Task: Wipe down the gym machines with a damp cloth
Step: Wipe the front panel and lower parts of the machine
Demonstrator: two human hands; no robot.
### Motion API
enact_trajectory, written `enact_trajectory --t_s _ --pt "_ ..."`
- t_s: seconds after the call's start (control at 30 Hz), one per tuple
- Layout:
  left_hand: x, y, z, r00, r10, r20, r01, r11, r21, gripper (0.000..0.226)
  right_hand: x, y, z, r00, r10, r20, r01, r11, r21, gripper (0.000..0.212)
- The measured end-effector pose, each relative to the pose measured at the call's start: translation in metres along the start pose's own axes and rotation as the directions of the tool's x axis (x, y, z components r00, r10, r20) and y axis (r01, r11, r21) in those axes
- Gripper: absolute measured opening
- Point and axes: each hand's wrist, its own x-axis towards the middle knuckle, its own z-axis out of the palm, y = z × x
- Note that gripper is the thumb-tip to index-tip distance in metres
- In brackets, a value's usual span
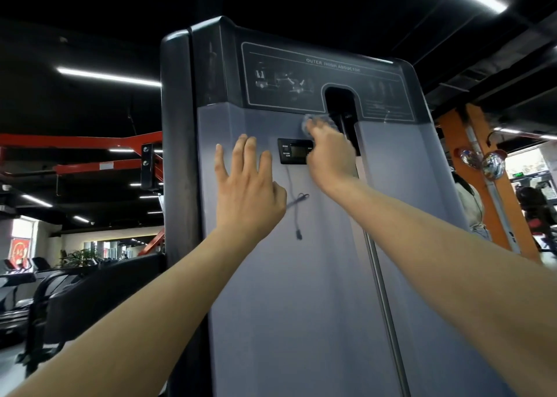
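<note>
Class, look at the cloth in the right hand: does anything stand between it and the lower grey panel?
Yes. Just below the cloth, partly behind the right hand, a small black display sits on the grey panel, its cable dangling beneath. The left hand presses flat on the panel left of the display.

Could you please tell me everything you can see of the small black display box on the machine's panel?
The display box is a small black rectangle, apparently plastic, with a dark screen and tiny white lettering on its left. It sits on the machine's grey panel, left of the vertical slot. A thin cable hangs from its underside, loops, and ends in a dangling plug. The right hand, holding a cloth, covers its right edge; the left hand lies flat beside it, apart.
</note>
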Motion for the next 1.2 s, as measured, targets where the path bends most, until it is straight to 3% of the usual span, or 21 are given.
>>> enact_trajectory --t_s 0.07,0.17,0.33,0.53,0.67,0.77,1.0,1.2 --pt "0.0 0.0 0.0 1.0 -0.012 -0.019 0.012 1.0 -0.019 0.053 -0.004 -0.034 0.01 0.99 -0.132 -0.042 0.134 0.989 0.054 0.068" --pt "0.001 -0.001 -0.001 0.994 -0.072 -0.079 0.06 0.987 -0.146 0.058 -0.004 -0.061 0.022 0.942 -0.327 -0.071 0.334 0.929 0.161 0.047" --pt "0.0 -0.002 -0.002 0.993 -0.096 -0.066 0.081 0.978 -0.193 0.061 -0.002 -0.015 0.014 0.87 -0.493 0.017 0.49 0.868 0.083 0.069" --pt "0.0 -0.001 -0.002 0.999 0.026 0.02 -0.025 0.999 -0.024 0.064 -0.003 0.015 -0.002 0.937 -0.349 -0.013 0.349 0.936 0.054 0.062" --pt "0.001 0.001 -0.002 0.951 0.261 0.167 -0.285 0.949 0.136 0.081 0.0 0.027 -0.007 0.975 -0.222 0.002 0.222 0.975 0.009 0.058" --pt "0.002 -0.001 -0.001 0.888 0.376 0.265 -0.413 0.905 0.099 0.082 0.015 0.023 0.001 0.994 -0.107 -0.002 0.107 0.994 0.033 0.066" --pt "-0.008 -0.001 -0.001 0.861 0.388 0.33 -0.436 0.896 0.084 0.076 -0.069 0.039 0.015 0.996 -0.072 -0.044 0.077 0.99 0.121 0.072" --pt "-0.024 0.004 -0.003 0.845 0.391 0.364 -0.446 0.891 0.078 0.076 -0.146 0.056 0.013 0.987 -0.157 0.021 0.155 0.983 0.097 0.076"
